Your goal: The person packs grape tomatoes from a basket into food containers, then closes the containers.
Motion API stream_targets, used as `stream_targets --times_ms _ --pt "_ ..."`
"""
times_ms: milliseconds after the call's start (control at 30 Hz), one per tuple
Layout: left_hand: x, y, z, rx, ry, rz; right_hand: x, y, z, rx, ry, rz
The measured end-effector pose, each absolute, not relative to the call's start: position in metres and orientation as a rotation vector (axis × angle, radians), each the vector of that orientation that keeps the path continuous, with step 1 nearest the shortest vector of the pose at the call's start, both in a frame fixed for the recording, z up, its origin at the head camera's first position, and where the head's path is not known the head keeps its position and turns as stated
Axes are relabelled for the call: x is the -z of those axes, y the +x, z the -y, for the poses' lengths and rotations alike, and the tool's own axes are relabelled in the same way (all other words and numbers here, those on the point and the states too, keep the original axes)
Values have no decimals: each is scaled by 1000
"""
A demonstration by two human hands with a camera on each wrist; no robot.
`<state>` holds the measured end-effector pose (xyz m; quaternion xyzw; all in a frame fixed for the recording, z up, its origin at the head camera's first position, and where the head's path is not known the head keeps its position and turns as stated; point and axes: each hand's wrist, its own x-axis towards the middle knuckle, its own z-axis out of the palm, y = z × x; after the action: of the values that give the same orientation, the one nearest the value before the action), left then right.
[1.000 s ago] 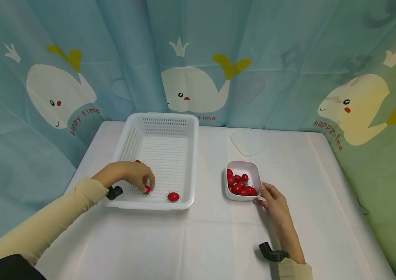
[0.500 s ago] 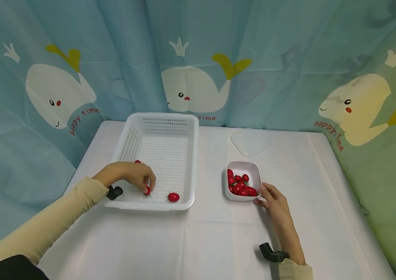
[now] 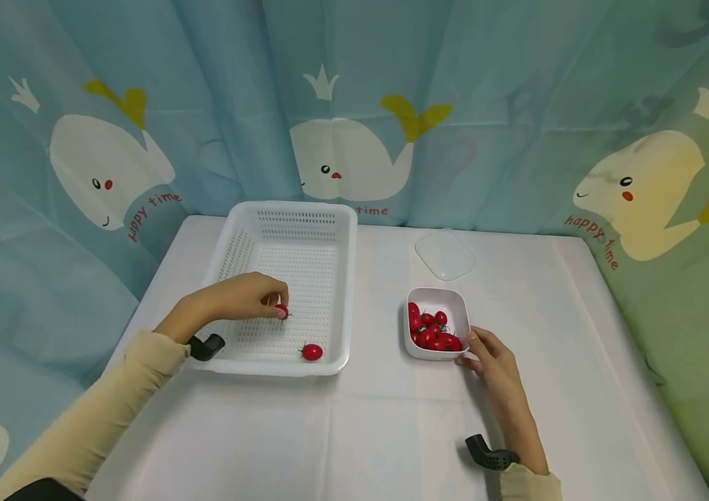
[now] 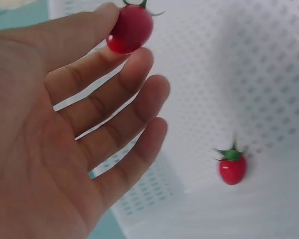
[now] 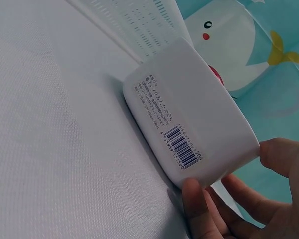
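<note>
- Lifted since the earlier frame, the cherry tomato (image 3: 282,310) now rides pinched in my left hand (image 3: 243,298), above the white basket (image 3: 341,278) floor.
- Open table lies rightward toward the small tub (image 3: 454,300), which my right hand (image 3: 490,358) grips at its near corner.
- Another tomato (image 3: 312,351) sits by the basket's front wall.

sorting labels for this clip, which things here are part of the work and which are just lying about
In use:
left hand pinching a small red cherry tomato
white perforated plastic basket
right hand holding the small white bowl of tomatoes

Lying about:
clear plastic lid
whale-print blue curtain
</note>
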<state>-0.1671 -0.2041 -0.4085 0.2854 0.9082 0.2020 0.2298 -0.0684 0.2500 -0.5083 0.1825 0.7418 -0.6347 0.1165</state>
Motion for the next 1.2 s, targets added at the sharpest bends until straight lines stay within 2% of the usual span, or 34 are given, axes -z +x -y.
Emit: stream_targets --times_ms 467,1200 --pt "387 -129 177 -854 726 -2740 510 -70 -249 1854 529 -2176" --pt "422 -106 92 -1391 687 -2703 507 -68 -249 1884 522 -2180"
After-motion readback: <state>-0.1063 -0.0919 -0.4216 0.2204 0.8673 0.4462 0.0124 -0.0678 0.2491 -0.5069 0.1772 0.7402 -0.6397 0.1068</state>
